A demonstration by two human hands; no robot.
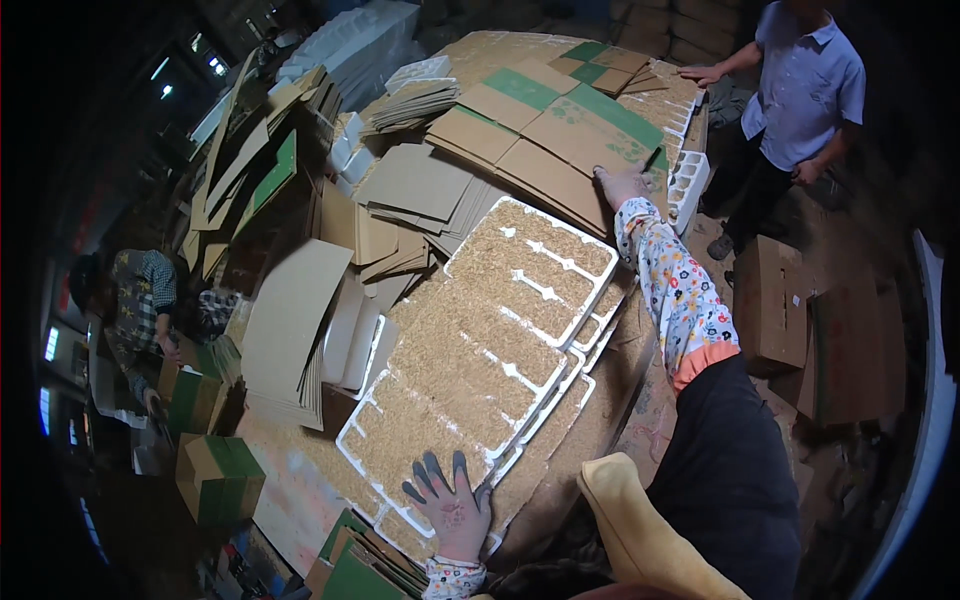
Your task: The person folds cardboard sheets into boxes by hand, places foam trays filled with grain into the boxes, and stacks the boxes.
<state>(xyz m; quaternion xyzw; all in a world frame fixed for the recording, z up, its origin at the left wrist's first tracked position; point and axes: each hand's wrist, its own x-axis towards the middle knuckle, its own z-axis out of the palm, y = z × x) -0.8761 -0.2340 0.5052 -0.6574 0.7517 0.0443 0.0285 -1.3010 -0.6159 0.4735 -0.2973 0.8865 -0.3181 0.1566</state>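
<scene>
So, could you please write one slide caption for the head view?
Gloved left hand spread over brown-filled white trays; gloved right hand at flattened cardboard with green bands.

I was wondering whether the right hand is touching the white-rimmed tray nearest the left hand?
Apart: the head view shows the right hand over flat cardboard, well away from the white-rimmed tray nearest the left hand.

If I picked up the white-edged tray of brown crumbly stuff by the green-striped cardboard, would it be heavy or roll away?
The white-edged tray might feel heavy for its size, because brown crumbly stuff fills much of it. Tipping it would probably spill some, since that lies uncovered. Rolling seems unlikely: it looks flat and straight-edged.
</scene>
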